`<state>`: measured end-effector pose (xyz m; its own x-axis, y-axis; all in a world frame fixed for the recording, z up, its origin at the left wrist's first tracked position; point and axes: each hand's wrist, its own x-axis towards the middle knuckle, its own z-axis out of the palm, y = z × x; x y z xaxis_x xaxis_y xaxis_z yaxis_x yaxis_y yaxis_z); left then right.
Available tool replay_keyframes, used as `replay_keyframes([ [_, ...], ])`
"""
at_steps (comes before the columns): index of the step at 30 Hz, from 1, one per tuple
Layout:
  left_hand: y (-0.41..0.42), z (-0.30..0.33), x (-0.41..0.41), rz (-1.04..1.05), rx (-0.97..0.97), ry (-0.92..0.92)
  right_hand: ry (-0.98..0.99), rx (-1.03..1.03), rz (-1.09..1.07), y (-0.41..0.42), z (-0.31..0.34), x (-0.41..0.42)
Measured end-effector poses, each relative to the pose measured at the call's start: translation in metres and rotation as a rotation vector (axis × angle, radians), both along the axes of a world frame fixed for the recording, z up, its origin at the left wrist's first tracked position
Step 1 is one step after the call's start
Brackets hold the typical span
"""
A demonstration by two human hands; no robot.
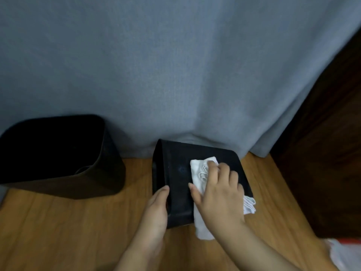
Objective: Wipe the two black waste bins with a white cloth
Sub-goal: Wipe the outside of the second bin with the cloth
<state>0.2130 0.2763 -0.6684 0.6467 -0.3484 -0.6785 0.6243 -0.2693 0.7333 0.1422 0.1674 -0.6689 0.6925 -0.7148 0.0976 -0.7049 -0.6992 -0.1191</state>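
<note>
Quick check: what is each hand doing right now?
Left hand: open, fingers straight against the side of the tipped bin, steadying it.
Right hand: open, pressing the cloth flat on that bin.

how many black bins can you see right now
2. One black bin stands upright at the left by the grey curtain. The other bin is tipped over at centre, under the white cloth. None seems hidden.

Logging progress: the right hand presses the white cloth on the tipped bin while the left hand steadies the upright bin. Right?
Not quite. In the head view the left hand steadies the same tipped bin that the right hand wipes with the white cloth; the upright bin stands untouched.
</note>
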Motion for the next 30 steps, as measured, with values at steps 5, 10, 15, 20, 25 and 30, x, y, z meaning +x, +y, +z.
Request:
replay_keyframes([
  [5, 0.003, 0.003, 0.005, -0.250, -0.067, -0.030, 0.052, 0.043, 0.007, -0.015, 0.012, -0.003],
  [10, 0.008, 0.009, 0.000, -0.284, -0.061, -0.232, -0.201, 0.393, -0.022, -0.047, 0.018, -0.021],
  [15, 0.007, 0.006, -0.013, -0.367, -0.169, -0.256, -0.412, 0.356, -0.173, -0.046, 0.009, -0.036],
  [20, -0.002, 0.018, -0.018, -0.422, -0.189, -0.367, -0.343, 0.267, -0.049, -0.052, 0.002, -0.042],
  [25, -0.015, 0.036, -0.008, -0.270, -0.155, -0.452, -0.664, 0.436, 0.034, -0.051, 0.038, -0.052],
  [30, -0.019, 0.032, -0.003, -0.157, -0.216, -0.286, -0.611, 0.478, 0.305, -0.001, 0.058, -0.039],
])
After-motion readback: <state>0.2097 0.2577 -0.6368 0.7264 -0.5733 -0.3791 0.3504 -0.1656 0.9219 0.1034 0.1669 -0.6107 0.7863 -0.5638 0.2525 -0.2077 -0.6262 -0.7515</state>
